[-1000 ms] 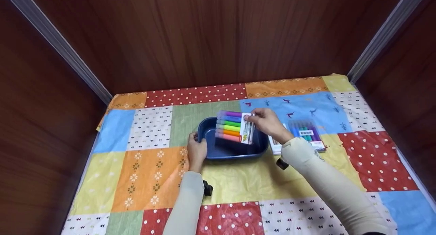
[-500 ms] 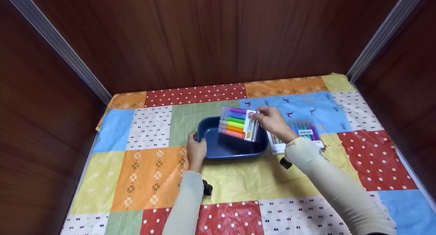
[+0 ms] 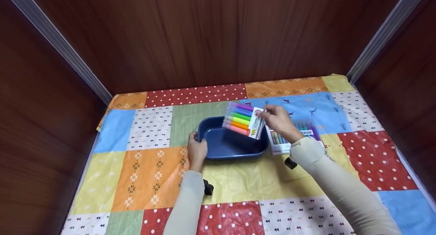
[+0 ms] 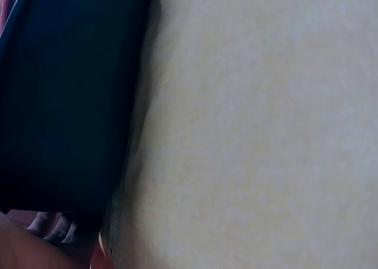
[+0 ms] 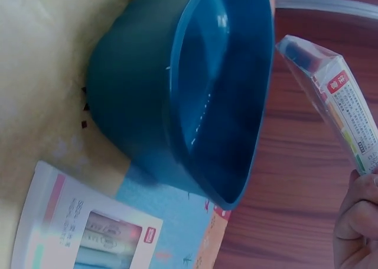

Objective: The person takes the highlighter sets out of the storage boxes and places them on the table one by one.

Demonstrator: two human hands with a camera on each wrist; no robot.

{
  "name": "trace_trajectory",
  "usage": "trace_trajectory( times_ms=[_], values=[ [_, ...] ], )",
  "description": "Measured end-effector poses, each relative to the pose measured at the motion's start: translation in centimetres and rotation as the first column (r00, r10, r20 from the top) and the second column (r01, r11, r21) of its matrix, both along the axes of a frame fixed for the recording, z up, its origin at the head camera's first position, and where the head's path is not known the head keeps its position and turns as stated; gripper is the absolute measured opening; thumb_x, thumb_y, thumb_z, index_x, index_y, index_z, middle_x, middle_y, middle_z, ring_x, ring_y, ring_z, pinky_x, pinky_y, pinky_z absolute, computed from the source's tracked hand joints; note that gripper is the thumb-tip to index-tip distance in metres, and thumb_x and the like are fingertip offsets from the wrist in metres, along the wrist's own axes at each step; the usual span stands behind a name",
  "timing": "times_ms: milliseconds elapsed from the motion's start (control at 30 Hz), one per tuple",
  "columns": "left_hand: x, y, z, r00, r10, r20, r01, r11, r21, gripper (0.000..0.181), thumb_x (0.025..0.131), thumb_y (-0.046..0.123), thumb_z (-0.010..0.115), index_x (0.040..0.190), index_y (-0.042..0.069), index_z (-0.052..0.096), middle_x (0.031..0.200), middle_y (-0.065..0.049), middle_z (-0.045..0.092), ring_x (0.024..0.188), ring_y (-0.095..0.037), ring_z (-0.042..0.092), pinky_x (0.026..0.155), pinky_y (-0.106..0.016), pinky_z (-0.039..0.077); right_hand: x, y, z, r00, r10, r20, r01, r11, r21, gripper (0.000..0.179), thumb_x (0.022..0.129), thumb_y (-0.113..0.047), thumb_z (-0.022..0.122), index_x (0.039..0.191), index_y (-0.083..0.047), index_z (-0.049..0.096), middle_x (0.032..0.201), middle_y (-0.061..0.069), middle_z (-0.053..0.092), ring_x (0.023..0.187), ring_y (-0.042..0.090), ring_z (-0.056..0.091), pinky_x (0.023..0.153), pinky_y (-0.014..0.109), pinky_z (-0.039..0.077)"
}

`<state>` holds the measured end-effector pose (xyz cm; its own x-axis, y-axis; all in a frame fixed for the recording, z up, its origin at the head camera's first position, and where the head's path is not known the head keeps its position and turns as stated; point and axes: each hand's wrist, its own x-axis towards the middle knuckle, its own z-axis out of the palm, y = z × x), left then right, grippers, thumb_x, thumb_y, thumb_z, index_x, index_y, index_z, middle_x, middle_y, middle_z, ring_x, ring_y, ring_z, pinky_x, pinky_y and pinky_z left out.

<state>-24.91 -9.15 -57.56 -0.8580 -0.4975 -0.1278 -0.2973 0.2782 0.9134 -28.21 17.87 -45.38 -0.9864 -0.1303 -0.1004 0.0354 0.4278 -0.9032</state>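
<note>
My left hand grips the left end of a dark blue plastic basin, thumb over the rim. In the left wrist view the basin's side fills the left, with some fingers below it. Between thumb and fingers, my right hand pinches the white label end of a clear pack of markers, purple through pink. The pack is held tilted above the basin's back right part. In the right wrist view its printed edge shows beside the basin, held by the right hand.
Right of the basin lies a white windowed box of pastel-coloured sticks or pens. Beside it is another clear pack of pens, partly behind the right forearm. A patchwork tablecloth covers the table; brown wood panels rise behind and at both sides.
My right hand has carried the pack of markers to the right and slightly back, uncovering more of the basin and the white box. The left hand and basin have stayed put.
</note>
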Motion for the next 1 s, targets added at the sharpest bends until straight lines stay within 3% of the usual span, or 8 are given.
trace_trajectory(
  times_ms=[267,600,1000],
  values=[
    [0.1,-0.2,-0.1,1.0,0.001,-0.003,-0.001,1.0,0.005,0.037,0.089,0.01,0.058,0.126,0.006,0.059,0.121,-0.018,0.069,0.112,-0.035,0.065,0.097,-0.048,0.05,-0.1,1.0,0.3,1.0,-0.012,0.005,0.012,1.0,0.014,0.026,0.099,-0.029,0.06,0.104,-0.004,0.065,0.06,-0.008,0.044,0.052,0.006,0.042,0.05,0.022,0.038],
    [0.1,-0.1,0.0,1.0,-0.015,0.014,0.015,1.0,0.019,0.037,0.091,0.012,0.059,0.127,0.007,0.059,0.123,-0.016,0.068,0.114,-0.033,0.064,0.098,-0.046,0.049,0.0,2.1,1.2,0.998,-0.056,-0.04,0.057,0.998,0.023,0.029,0.098,-0.032,0.062,0.098,-0.003,0.063,0.055,-0.009,0.044,0.048,0.005,0.04,0.048,0.023,0.035],
    [0.0,-0.2,0.0,0.999,-0.029,0.024,0.029,0.999,0.018,0.039,0.091,0.016,0.06,0.129,0.007,0.058,0.125,-0.018,0.067,0.114,-0.034,0.064,0.1,-0.047,0.048,-0.1,3.7,1.1,0.991,-0.133,-0.02,0.132,0.991,-0.025,0.024,0.1,-0.031,0.059,0.096,-0.007,0.061,0.054,-0.01,0.042,0.048,0.006,0.038,0.046,0.023,0.033]
  ],
)
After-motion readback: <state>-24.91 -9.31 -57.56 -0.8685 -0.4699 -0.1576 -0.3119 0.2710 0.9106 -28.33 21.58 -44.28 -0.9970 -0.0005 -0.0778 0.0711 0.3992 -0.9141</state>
